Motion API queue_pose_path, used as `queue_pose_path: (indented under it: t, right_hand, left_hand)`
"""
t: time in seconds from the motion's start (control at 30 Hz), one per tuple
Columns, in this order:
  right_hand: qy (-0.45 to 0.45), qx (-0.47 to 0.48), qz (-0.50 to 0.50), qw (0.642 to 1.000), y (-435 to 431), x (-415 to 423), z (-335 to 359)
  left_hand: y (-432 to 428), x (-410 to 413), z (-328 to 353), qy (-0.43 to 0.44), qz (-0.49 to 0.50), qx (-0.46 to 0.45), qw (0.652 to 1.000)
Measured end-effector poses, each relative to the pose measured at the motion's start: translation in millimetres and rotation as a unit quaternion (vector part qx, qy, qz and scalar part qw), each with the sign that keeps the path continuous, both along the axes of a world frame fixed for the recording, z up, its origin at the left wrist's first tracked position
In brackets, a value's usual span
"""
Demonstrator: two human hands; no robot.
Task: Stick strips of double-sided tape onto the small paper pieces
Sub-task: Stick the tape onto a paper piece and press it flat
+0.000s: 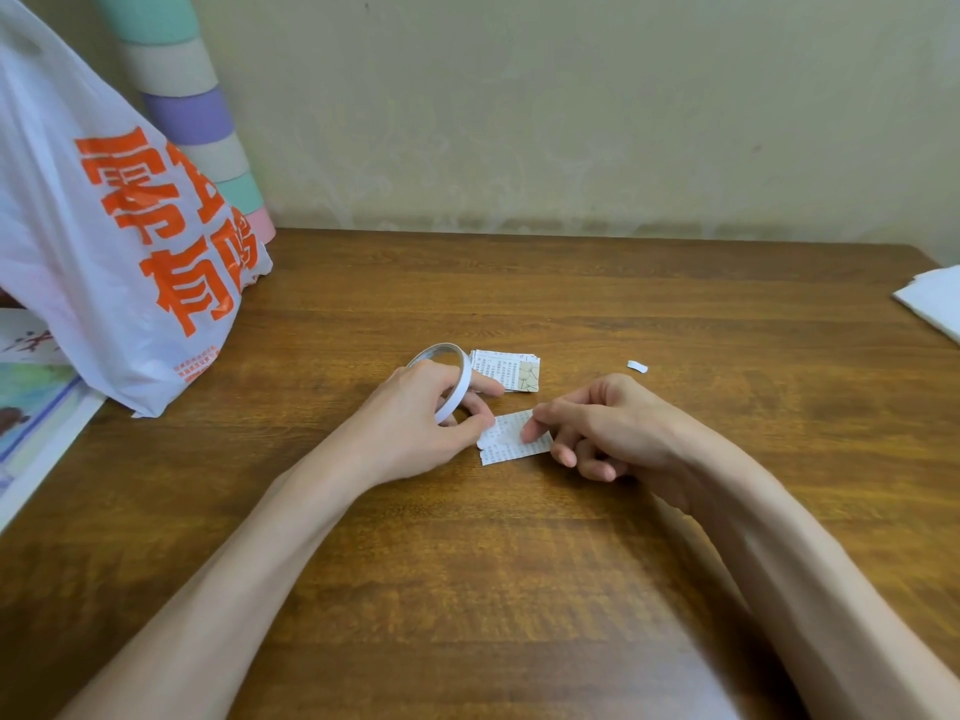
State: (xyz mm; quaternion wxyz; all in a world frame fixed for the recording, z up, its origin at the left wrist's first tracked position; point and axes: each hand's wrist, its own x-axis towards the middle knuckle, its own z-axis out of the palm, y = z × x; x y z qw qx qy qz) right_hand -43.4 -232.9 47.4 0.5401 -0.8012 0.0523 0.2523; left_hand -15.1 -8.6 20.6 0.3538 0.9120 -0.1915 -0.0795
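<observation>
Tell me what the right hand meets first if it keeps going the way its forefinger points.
Probably the left hand: the right hand points left across the paper piece, and the left thumb sits at its far edge, tape roll just behind.

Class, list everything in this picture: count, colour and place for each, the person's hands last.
tape roll: one, white, in the left hand
paper piece: one, white with print, between the hands
paper stack: one, white with print, behind the tape roll
scrap: one, white, right of the paper stack
bag: one, white with orange lettering, back left
tube: one, pastel stripes, behind the bag
table: one, brown wood
left hand: grips tape roll
right hand: pinches paper piece
</observation>
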Motion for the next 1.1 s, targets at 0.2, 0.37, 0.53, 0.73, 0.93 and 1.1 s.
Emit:
queue_pose_path:
  t: [0.2,0.37,0.53,0.73,0.93,1.1]
  right_hand:
    - [0.002,-0.001,0.003,1.000,0.4,0.3,-0.5]
    - [0.000,0.012,0.003,1.000,-0.5,0.3,-0.6]
    - [-0.001,0.011,0.005,1.000,-0.7,-0.1,-0.5]
    - [-0.003,0.010,0.005,1.000,-0.9,0.5,-0.8]
    - [-0.004,0.008,0.003,1.000,-0.6,1.0,-1.4]
    - [-0.003,0.004,0.003,1.000,-0.6,1.2,-1.2]
  left_hand:
    - [-1.8,-1.4,2.0,0.008,0.006,-0.009,1.000]
    - [-2.8,-1.8,1.7,0.004,0.006,-0.010,1.000]
    - [-4.2,-3.0,2.6,0.006,0.016,-0.011,1.000]
    - [-8.4,-5.8,3.5,0.007,0.036,-0.031,0.999]
    - [-9.8,-6.3,2.6,0.005,0.051,-0.027,0.998]
    - [-11.0,-6.0,2.6,0.009,0.062,-0.017,0.998]
